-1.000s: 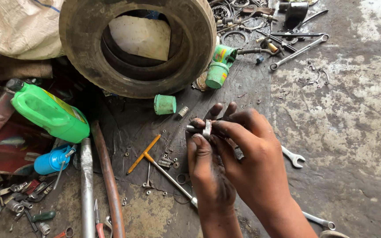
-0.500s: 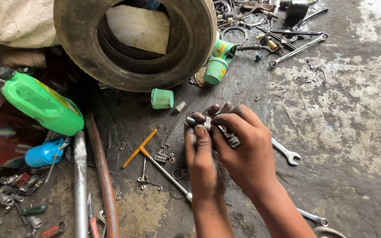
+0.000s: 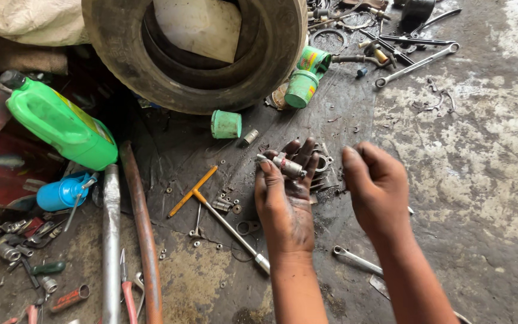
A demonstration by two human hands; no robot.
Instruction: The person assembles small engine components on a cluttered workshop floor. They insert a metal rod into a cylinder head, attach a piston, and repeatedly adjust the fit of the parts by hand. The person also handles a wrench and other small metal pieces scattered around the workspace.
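Oily workshop floor point(image 3: 481, 180): left hand point(image 3: 286, 198) pinches a small metal cylinder point(image 3: 286, 166) in its fingertips; right hand point(image 3: 376, 186) hovers beside, fingers loosely curled, holding nothing.

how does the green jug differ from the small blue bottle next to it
The green jug is far bigger than the blue bottle. The green jug has a moulded handle and a dark cap; the blue bottle is a plain cylinder with a thin nozzle. The green jug carries a yellow label; none shows on the blue bottle. Both lie tipped over on the dirty floor.
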